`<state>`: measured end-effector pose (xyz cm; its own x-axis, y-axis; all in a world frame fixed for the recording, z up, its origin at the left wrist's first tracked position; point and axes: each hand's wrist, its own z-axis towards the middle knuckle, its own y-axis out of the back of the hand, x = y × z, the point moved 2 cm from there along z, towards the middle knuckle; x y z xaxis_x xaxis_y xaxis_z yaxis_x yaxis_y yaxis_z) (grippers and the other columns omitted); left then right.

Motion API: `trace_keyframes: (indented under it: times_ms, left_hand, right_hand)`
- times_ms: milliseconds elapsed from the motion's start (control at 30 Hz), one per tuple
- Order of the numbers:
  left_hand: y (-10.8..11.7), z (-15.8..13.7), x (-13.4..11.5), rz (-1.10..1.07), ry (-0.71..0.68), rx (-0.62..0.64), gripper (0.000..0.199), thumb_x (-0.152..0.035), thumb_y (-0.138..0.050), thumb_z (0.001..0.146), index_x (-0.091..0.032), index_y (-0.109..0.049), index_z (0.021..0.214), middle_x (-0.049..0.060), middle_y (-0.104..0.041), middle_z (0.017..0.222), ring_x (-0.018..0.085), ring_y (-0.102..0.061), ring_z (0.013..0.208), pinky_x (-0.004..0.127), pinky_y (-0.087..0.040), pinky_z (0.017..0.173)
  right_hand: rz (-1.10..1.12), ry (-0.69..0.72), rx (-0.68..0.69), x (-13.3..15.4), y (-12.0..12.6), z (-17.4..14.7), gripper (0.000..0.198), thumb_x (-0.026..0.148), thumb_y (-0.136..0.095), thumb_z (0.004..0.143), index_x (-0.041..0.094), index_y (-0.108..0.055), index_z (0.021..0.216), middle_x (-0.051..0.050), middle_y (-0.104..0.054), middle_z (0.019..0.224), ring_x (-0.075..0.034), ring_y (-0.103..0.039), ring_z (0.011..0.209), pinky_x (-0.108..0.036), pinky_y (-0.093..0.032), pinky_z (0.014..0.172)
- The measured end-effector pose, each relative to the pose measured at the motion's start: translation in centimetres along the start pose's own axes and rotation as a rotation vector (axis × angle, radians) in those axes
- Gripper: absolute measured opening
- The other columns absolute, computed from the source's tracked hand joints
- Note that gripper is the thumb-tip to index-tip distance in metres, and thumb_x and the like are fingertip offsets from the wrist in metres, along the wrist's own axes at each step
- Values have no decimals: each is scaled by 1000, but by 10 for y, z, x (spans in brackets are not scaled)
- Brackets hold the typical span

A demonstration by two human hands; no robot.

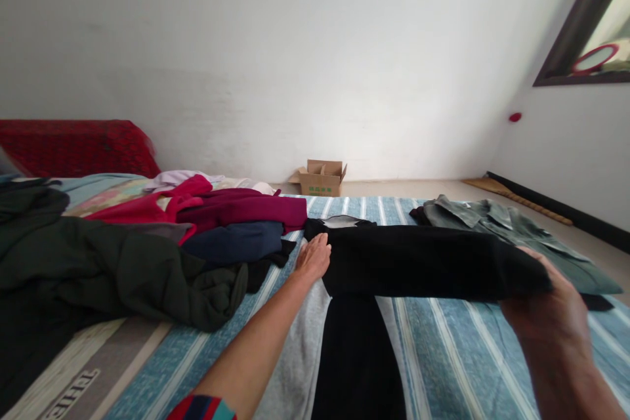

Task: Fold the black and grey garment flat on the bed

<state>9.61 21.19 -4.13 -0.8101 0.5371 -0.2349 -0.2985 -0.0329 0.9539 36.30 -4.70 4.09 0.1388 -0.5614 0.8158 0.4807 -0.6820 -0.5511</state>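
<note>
A black-and-grey long-sleeved top lies on the striped bed sheet, its neck opening towards the wall. My left hand is closed on the cloth near the top's shoulder, on the left of the neck. In my right hand is the far end of a black sleeve, stretched out to the right across the top and a little above the sheet. That hand's fingers are partly hidden by the cloth and slightly blurred.
Heaped clothes lie to the left: a dark green garment, a navy one, a maroon one. Folded grey-green clothing sits at the right. Beyond the blue striped sheet an open cardboard box stands by the wall.
</note>
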Motion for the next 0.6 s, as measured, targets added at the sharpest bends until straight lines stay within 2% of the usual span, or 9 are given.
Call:
trace_keyframes:
  times_ms: [100, 200, 367, 500, 600]
  left_hand:
    - [-1, 1, -1, 25, 9, 24, 45, -29, -31, 94, -13, -41, 135, 14, -45, 142, 21, -39, 132, 36, -29, 107]
    - [-3, 2, -1, 48, 18, 46, 46, -31, -30, 95, -13, -40, 136, 13, -42, 144, 22, -36, 133, 39, -27, 108]
    - [-3, 5, -1, 87, 13, 71, 42, -35, -32, 95, -23, -44, 134, 8, -41, 146, 24, -32, 135, 45, -18, 111]
    - [-4, 12, -2, 97, -28, 102, 43, -34, -33, 95, -22, -45, 134, 7, -38, 147, 23, -27, 138, 45, -13, 112]
    - [-7, 19, -2, 103, -25, 132, 44, -34, -33, 95, -22, -42, 136, 8, -34, 150, 22, -23, 140, 44, -12, 113]
  right_hand:
    - [-11, 39, 30, 12, 2, 0, 8, 21, -65, 59, 18, -61, 66, 4, -52, 62, -7, -49, 56, -18, -45, 52]
    - [-69, 9, 6, 15, 5, -3, 15, 22, -69, 54, 17, -61, 65, 5, -50, 59, -6, -45, 52, -16, -40, 47]
    - [-142, -60, -12, 0, 23, 3, 20, 21, -74, 49, 18, -63, 66, 4, -52, 61, -7, -43, 51, -17, -35, 41]
    - [-168, -61, 64, -9, 42, 12, 16, 23, -72, 52, 19, -63, 66, 2, -51, 61, -10, -43, 52, -21, -38, 41]
    - [-154, -92, 99, -9, 44, 13, 15, 23, -71, 54, 20, -62, 65, 2, -50, 59, -10, -42, 51, -21, -38, 41]
